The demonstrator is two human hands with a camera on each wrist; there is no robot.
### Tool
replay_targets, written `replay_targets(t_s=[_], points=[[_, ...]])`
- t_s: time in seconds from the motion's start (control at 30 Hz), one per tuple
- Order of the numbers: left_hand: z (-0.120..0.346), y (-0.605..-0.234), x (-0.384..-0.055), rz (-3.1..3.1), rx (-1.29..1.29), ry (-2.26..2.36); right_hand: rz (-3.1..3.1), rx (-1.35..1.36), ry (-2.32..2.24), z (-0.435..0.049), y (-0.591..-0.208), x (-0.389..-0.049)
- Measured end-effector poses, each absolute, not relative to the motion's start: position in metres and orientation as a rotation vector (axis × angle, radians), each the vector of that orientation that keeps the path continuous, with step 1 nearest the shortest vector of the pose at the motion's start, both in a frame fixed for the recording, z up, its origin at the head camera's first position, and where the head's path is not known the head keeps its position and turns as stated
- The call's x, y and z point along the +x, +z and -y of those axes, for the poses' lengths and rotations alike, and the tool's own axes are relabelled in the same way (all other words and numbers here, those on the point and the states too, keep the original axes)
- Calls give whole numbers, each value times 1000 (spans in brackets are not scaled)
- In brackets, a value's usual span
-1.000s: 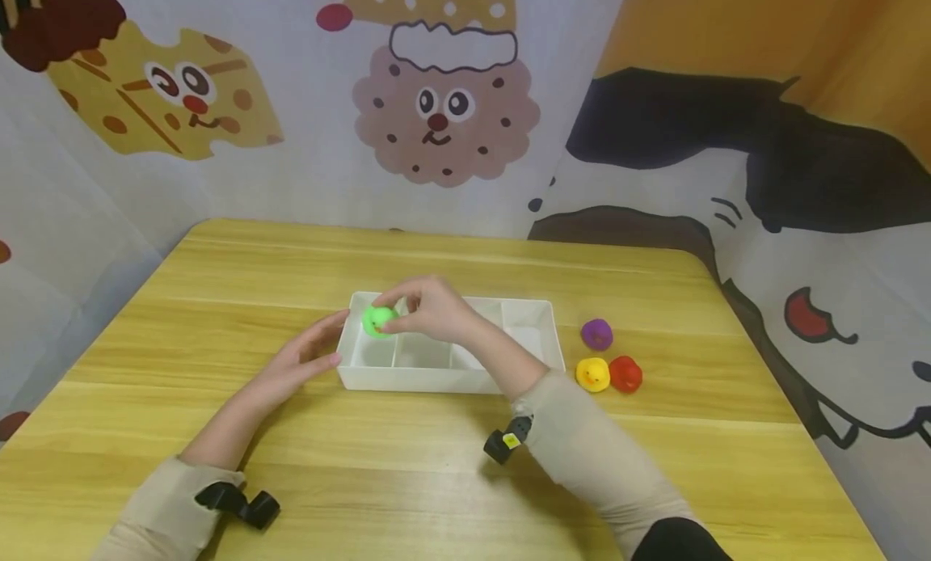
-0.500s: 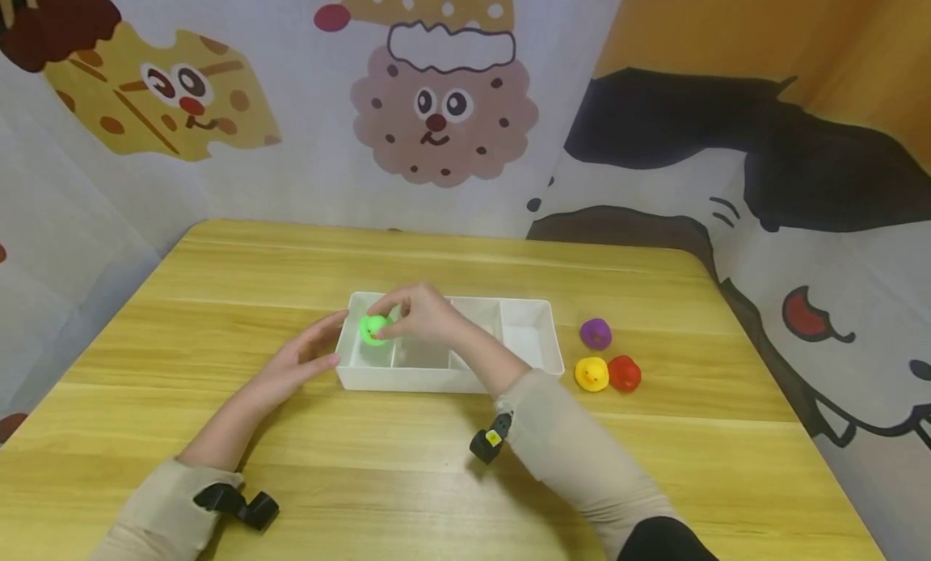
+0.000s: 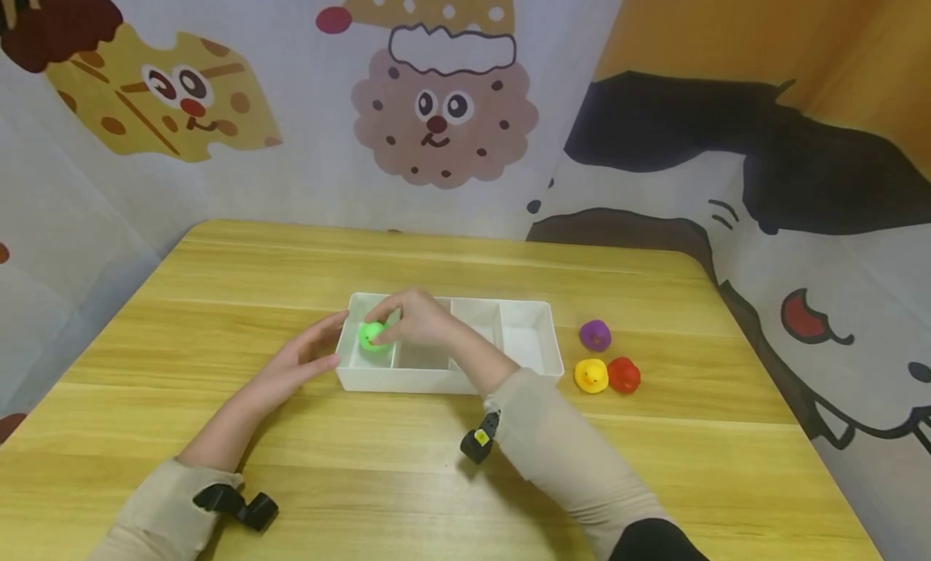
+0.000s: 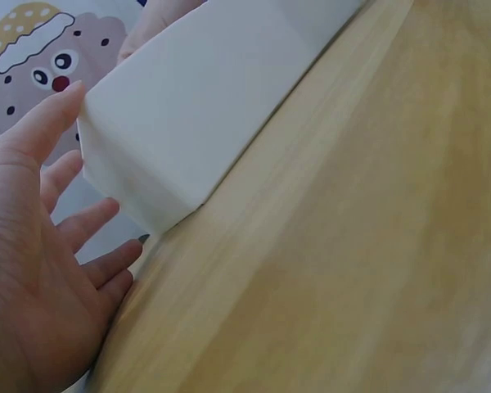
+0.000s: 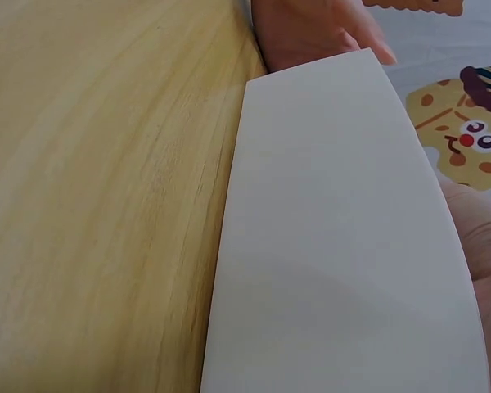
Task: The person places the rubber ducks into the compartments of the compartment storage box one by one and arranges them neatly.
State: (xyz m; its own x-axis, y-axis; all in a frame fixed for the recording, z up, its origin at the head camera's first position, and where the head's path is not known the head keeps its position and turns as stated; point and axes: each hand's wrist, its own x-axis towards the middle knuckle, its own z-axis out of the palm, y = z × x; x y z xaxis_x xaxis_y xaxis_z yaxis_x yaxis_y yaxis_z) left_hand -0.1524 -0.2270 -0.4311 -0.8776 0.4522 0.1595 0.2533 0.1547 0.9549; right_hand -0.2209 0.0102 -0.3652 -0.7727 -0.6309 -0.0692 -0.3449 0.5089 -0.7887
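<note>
A white divided box [image 3: 414, 381] stands on the table, its long side toward me. Inside its leftmost compartment is a green rubber duck [image 3: 372, 335], pinched between the thumb and fingers of my right hand [image 3: 418, 318]. My left hand [image 3: 301, 359] rests against the box's left end, fingers spread and fairly straight; the left wrist view shows its thumb [image 4: 59, 115] at the box's corner. In the right wrist view the box wall [image 5: 335, 229] hides the duck and most of the right hand [image 5: 479, 233].
Right of the box sit a purple rubber duck [image 3: 596, 335], a yellow duck [image 3: 591, 376] and a red duck [image 3: 624, 375], the last two side by side. The wooden table [image 3: 407, 480] ends at a printed cloth [image 3: 291, 189] behind.
My right hand has moved slightly left and down, bringing the green duck lower into the leftmost compartment. The left hand has stayed at the box's end.
</note>
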Motion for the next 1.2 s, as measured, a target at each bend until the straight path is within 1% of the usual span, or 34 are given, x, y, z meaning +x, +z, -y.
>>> replay_targets(t_s=[0.8,1.2], points=[[226,-432,-152,-2263,697,1817,-2440,-699,-943,1,-363,-221],[225,-431,-150,-2273,695,1814,-2461,-708,-910,2,-363,-221]])
